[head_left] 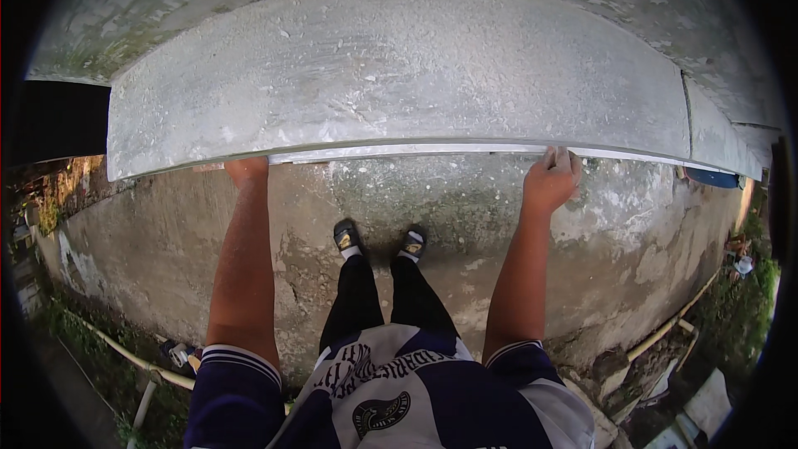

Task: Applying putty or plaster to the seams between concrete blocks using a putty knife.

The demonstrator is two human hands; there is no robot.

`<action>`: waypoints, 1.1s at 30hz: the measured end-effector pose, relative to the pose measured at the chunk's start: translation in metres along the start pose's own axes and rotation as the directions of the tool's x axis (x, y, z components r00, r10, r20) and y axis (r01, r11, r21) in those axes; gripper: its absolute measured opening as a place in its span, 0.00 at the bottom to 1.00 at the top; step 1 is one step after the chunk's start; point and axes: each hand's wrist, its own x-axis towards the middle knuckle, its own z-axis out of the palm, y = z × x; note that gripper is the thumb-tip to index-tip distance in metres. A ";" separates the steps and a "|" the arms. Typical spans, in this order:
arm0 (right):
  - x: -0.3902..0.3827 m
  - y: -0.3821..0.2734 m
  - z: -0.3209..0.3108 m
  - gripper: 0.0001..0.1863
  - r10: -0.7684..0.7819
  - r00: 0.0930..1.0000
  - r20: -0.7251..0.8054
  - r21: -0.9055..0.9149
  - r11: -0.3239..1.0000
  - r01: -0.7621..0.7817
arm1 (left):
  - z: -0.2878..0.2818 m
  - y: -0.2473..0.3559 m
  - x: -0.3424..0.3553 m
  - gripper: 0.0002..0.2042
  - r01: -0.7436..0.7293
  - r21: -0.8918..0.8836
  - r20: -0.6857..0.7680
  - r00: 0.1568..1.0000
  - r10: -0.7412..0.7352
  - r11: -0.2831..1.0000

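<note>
A long, thin, pale metal-looking bar (399, 150) runs along the lower edge of a rough grey concrete slab (399, 66). Near the bar's right part, my right hand (552, 178) is closed, its dusty fingers gripping the bar against the slab's edge. My left hand (248, 170) reaches up to the same edge, by the bar's left part. The slab hides its fingers, so their grip does not show. Both my arms are stretched forward.
Below me lies a worn, stained concrete floor (449, 283), where my feet in dark sandals stand. Bamboo-like poles (137, 357) edge the floor, with plants and debris beyond. A blue object (711, 177) sits under the slab's right end. A mottled wall (183, 17) rises behind the slab.
</note>
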 end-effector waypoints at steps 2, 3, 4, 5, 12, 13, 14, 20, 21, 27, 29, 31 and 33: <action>-0.023 -0.007 0.010 0.13 -0.025 0.997 -0.073 0.147 0.989 0.035 | 0.001 0.012 0.000 0.19 0.039 0.084 -0.005 0.999 -0.039 0.996; -0.040 -0.032 0.004 0.13 -0.105 0.994 -0.029 0.212 0.971 0.109 | -0.001 0.007 0.001 0.19 0.039 0.093 -0.012 0.999 -0.038 0.995; -0.059 -0.061 -0.004 0.13 -0.186 0.983 0.007 0.280 0.944 0.177 | -0.002 -0.002 0.003 0.19 0.024 0.064 -0.063 0.998 -0.020 0.998; -0.076 -0.080 -0.005 0.14 -0.236 0.972 0.018 0.353 0.911 0.215 | -0.002 -0.005 0.004 0.19 0.003 0.032 -0.106 0.994 0.000 0.999; -0.063 -0.070 -0.006 0.13 -0.304 0.944 0.129 0.333 0.910 0.248 | -0.002 0.010 0.000 0.19 0.024 0.144 0.017 0.999 -0.026 0.989; -0.048 -0.051 -0.007 0.12 -0.220 0.969 0.108 0.238 0.953 0.189 | 0.003 0.017 -0.002 0.20 0.051 0.126 0.062 0.996 -0.059 0.991; -0.033 -0.031 -0.007 0.11 -0.136 0.987 0.080 0.143 0.982 0.123 | 0.008 0.020 -0.002 0.22 0.080 0.112 0.106 0.990 -0.092 0.991; -0.022 -0.022 -0.001 0.09 0.071 0.997 -0.035 0.263 0.963 -0.059 | 0.018 -0.060 0.019 0.21 0.047 -0.061 -0.099 0.994 -0.053 0.997; -0.035 -0.034 0.000 0.06 -0.036 0.999 -0.035 0.263 0.964 0.044 | 0.021 -0.050 0.014 0.21 0.064 -0.077 -0.074 0.995 -0.069 0.995; -0.141 -0.177 -0.011 0.11 -0.457 0.866 0.204 0.581 0.768 0.268 | 0.008 -0.012 0.004 0.21 0.134 -0.139 0.023 0.991 -0.132 0.981; -0.136 -0.182 -0.013 0.12 -0.458 0.872 0.173 0.591 0.756 0.280 | 0.004 -0.012 0.005 0.20 0.068 0.059 0.081 0.994 -0.073 0.996; -0.121 -0.168 -0.009 0.13 -0.373 0.903 0.213 0.505 0.833 0.225 | 0.011 0.004 -0.003 0.20 0.062 0.029 0.127 0.990 -0.065 0.998; -0.092 -0.126 0.002 0.05 -0.237 0.964 0.122 0.334 0.924 0.185 | 0.016 -0.008 0.003 0.20 0.060 0.011 0.144 0.988 -0.061 0.998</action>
